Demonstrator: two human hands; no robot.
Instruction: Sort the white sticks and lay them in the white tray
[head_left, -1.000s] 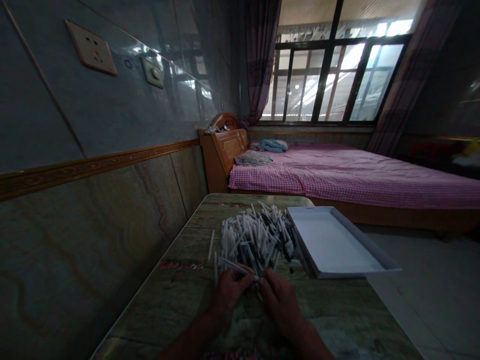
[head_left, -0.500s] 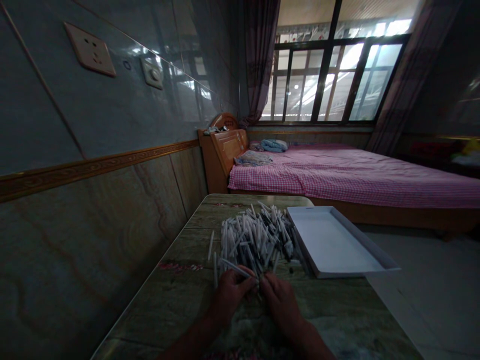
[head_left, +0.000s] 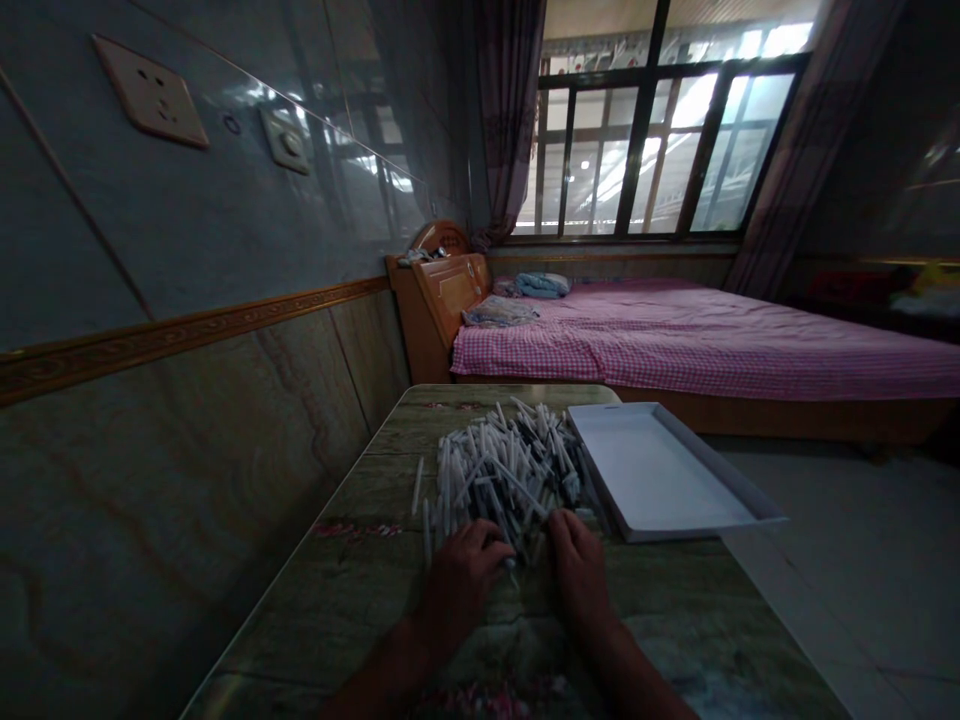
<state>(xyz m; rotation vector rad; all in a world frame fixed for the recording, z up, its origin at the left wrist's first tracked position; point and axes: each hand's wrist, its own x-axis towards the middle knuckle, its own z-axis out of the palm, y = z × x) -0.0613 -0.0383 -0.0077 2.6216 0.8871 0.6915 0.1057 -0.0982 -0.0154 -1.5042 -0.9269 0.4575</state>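
Note:
A heap of slim, pen-like tubes, mostly white or clear with some dark ones, lies on the table. At its near left edge is my left hand, fingers bent and thumb closed toward them. A small pale tip shows by that thumb; what it belongs to is hidden. My right hand is at the heap's near right side, its thumb and forefinger pinched on the lower end of a white tube that slants up and left over the pile.
A shallow white tray stands right of the heap, its corner jutting past the table's edge. Two single tubes lie left of the pile. The marble-patterned table runs beside a tiled wall. Behind it is a bed with a pink checked cover.
My hands have parted from where they met. The right one moved right and forward to the pile. The tube that stuck out of my left hand no longer shows there.

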